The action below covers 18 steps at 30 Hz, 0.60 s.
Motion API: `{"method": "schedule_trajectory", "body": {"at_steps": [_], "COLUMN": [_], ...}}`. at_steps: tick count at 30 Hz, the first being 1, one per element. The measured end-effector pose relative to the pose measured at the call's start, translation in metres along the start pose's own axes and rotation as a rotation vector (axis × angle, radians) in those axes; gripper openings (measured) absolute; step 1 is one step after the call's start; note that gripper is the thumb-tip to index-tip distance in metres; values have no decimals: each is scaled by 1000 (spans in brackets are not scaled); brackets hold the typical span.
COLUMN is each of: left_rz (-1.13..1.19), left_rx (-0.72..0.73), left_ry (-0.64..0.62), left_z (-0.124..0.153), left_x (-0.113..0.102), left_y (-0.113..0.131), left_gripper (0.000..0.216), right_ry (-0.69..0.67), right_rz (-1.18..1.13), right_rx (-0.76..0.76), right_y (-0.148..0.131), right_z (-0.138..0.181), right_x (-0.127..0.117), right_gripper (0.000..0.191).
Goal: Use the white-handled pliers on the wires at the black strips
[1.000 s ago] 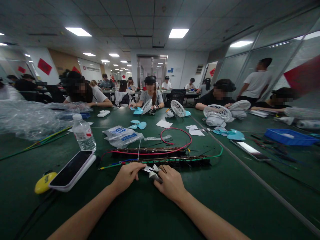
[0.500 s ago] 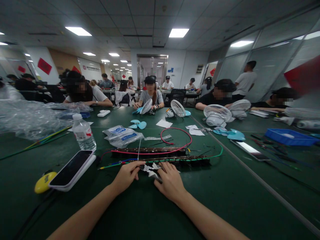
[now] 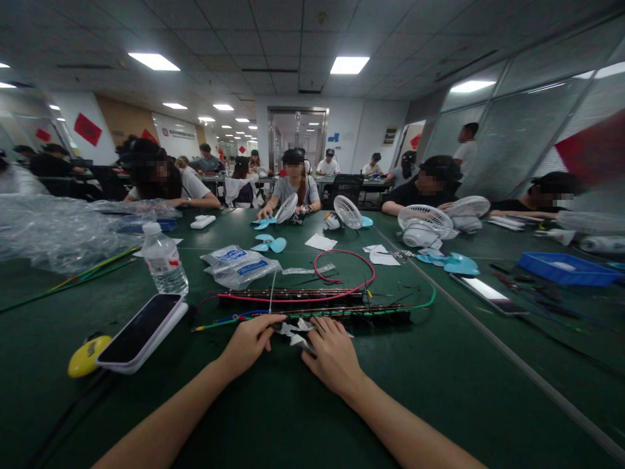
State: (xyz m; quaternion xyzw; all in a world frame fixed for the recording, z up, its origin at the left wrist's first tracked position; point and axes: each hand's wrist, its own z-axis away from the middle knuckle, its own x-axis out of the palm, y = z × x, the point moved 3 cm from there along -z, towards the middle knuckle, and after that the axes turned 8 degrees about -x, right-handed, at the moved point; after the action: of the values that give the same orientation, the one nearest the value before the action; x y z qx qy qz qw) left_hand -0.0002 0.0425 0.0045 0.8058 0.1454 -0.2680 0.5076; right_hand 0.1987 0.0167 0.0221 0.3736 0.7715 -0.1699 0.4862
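Note:
Near the front middle of the green table, my left hand [image 3: 248, 344] is closed, with thumb and fingers drawn together at the near edge of a long dark strip [image 3: 381, 317] bundled with wires. What lies between those fingertips is hidden. My right hand [image 3: 336, 357] curls over crumpled white scraps [image 3: 299, 340], which stick out beside its thumb and bridge the gap between both hands. A green wire [image 3: 430, 296] runs along this strip. Just behind lies a second dark strip [image 3: 342, 301], with a red wire [image 3: 374, 267] looping over it. A thin white tie [image 3: 272, 293] stands up between the strips.
On the left are a phone [image 3: 141, 332], a yellow object [image 3: 88, 356], a water bottle [image 3: 165, 260] and plastic wrap [image 3: 53, 231]. Plastic bags [image 3: 241, 266] and fan parts [image 3: 424, 223] lie farther back. A blue tray [image 3: 569, 268] stands right. Several people sit around.
My hands and the white scraps look almost unmoved. Across the table, a person's hand now reaches down to a blue fan blade. The standing person at the right has shifted left.

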Motion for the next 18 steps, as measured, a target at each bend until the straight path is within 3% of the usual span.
{"method": "schedule_trajectory", "body": {"at_steps": [18], "left_rz": [-62], "left_rx": [-1], "left_ry": [-18], "left_z": [0], "left_x": [-1], "left_y": [2], "left_gripper": [39], "right_ry": [-26], "right_rz": [-18], "right_rx": [10], "right_y": [0], "right_z": [0], "right_x": [-1], "right_gripper": [26]}}
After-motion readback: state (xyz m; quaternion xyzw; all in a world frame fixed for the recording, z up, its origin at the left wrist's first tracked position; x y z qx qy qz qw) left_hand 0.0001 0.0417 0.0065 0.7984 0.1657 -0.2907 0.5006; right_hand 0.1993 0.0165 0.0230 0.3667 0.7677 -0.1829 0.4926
